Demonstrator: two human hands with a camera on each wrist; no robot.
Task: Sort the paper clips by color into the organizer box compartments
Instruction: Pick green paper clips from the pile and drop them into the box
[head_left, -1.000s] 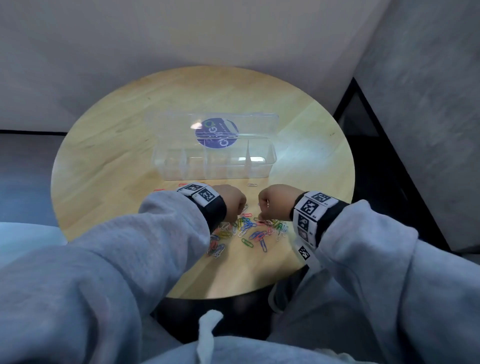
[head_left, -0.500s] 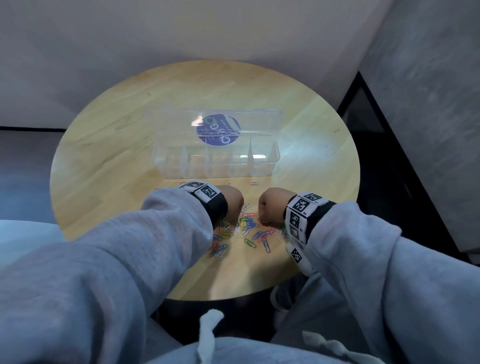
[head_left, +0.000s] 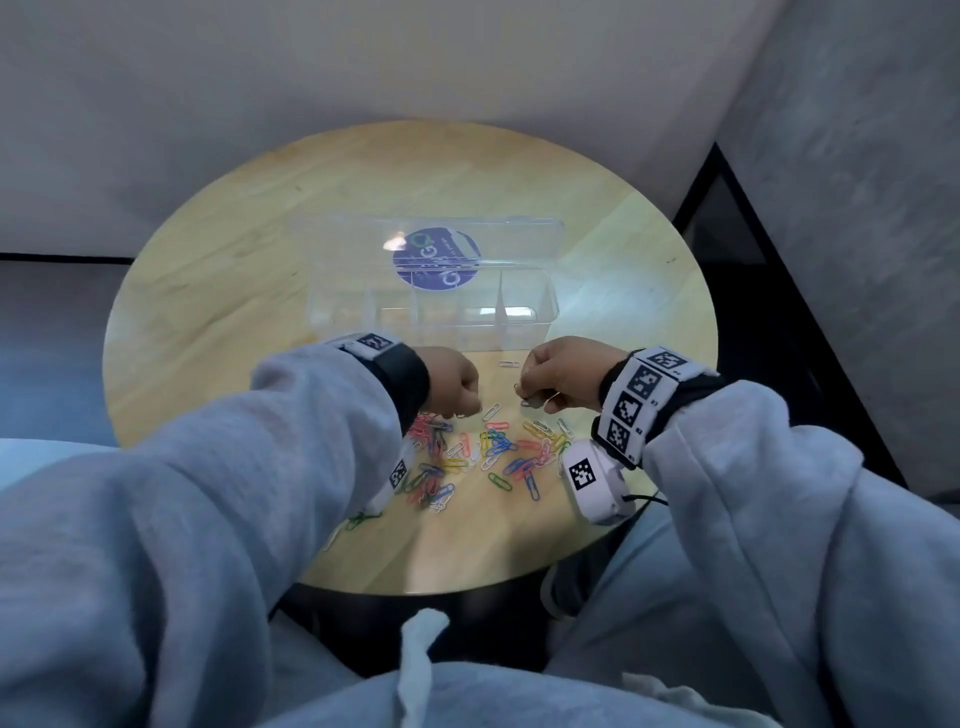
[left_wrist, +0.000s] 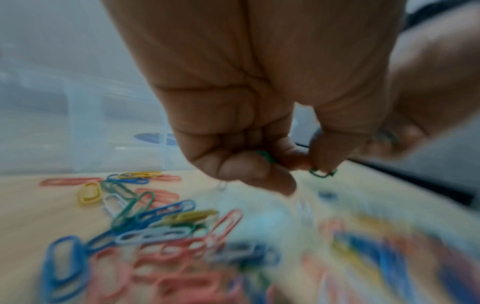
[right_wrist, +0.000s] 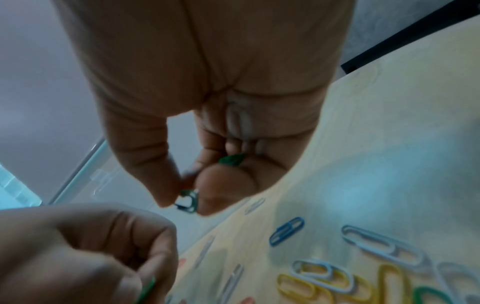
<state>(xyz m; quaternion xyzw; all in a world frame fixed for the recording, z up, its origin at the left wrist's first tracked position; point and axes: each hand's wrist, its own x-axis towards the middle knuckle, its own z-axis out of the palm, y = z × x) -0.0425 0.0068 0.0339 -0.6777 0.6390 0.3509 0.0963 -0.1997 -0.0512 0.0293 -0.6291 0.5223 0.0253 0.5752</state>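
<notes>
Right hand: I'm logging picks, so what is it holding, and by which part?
The right hand pinches green paper clips between thumb and fingertip, near one end; another green clip sits tucked in the curled fingers.

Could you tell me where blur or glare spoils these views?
Head view: glare on the box lid, otherwise sharp. Left wrist view: the near clips smear, lower right worst. Right wrist view: the left hand is soft; a pale sheen lies on the table.
</notes>
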